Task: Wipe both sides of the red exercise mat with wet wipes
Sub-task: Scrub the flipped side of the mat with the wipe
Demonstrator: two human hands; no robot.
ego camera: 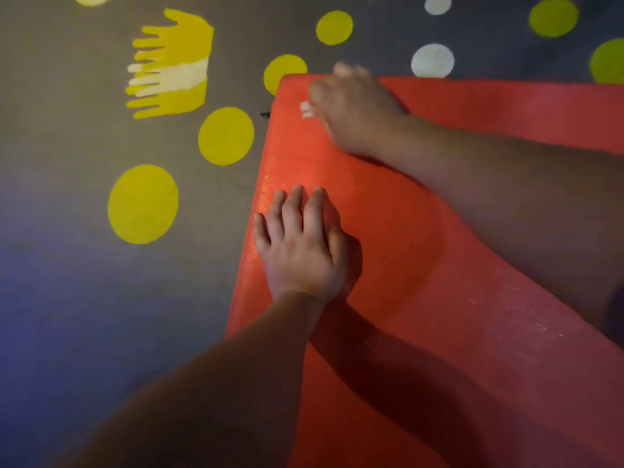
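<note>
A: What lies underfoot?
B: A grey floor dotted with yellow-green and white circles and a yellow hand-shaped patch; the red foam exercise mat lies flat on it, its far left corner in view.
A: And the hands?
B: The left hand presses flat, fingers straight, near the mat's left edge. The right hand, blurred, sits at the far left corner over a white wet wipe; whether its fingers curl round it I cannot tell
</note>
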